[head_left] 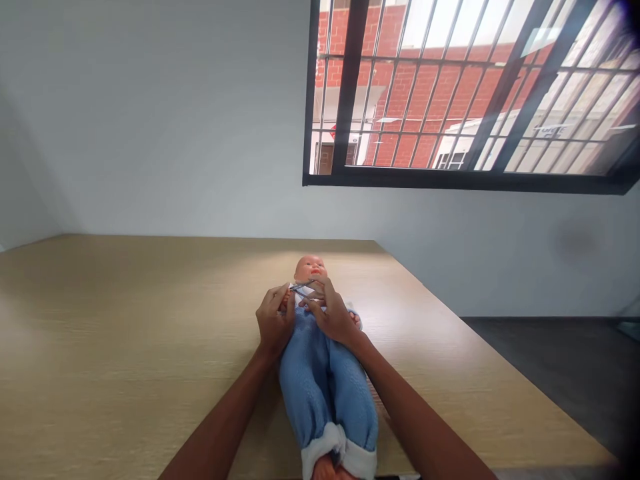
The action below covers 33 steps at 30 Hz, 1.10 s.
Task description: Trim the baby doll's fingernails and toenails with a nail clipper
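Note:
A baby doll [307, 360] in blue knitted clothes with white cuffs lies on its back, head away from me and feet toward me. My left hand [275, 319] is closed around the doll's hand [285, 301] on the left side. In my right hand [331, 312], above the doll's chest, is a small pair of metal scissors [302, 288]. Their tips point left and reach the doll's fingers by my left hand; whether they touch cannot be made out. The doll's other hand [355, 319] rests beside my right wrist.
The doll lies on a pale wooden table [150, 360] whose right edge slants down toward the near right corner. Behind it is a grey-white wall [175, 120] with a barred, dark-framed window [430, 177]. Dark floor [545, 360] shows at the right.

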### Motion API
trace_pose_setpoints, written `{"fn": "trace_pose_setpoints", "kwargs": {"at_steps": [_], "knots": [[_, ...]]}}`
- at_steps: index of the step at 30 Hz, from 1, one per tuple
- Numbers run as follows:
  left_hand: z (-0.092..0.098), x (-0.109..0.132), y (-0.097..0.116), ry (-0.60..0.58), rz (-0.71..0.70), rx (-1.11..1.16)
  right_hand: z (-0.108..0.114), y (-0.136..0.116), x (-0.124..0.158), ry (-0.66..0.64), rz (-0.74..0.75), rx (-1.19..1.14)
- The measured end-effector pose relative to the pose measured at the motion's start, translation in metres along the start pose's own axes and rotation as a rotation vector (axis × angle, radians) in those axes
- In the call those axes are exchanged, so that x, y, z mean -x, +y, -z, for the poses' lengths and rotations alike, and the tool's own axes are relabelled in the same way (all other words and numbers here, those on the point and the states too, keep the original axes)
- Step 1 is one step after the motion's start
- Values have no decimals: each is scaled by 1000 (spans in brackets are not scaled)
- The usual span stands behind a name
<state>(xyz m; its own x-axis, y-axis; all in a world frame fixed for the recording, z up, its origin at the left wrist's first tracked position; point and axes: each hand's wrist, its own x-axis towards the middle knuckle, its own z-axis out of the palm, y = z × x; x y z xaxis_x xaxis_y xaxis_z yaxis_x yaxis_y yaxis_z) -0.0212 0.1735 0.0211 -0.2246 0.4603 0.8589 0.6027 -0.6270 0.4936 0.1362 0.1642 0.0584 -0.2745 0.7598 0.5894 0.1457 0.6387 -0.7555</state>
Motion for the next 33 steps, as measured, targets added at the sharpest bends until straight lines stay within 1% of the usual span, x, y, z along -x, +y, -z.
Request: {"fn": "trace_pose_setpoints", "kwargs": {"at_steps": [8,15,22,28,30,33], "knots": [[-1,1,-1,13,7,18,5,-11,1,-56,17,217],[-1,-1,0,24,11,12,8,-24,1,-132,123,396],[-2,-1,1,31,24,1,5,-30,0,-176,213,487],[-1,-1,0,14,29,0,3,-29,2,-152,210,459],[-1,-2,0,16,30,0,3,-26,4,-105,178,430],[0,-4,1,16,26,0,2,-21,7,15,91,378]]}}
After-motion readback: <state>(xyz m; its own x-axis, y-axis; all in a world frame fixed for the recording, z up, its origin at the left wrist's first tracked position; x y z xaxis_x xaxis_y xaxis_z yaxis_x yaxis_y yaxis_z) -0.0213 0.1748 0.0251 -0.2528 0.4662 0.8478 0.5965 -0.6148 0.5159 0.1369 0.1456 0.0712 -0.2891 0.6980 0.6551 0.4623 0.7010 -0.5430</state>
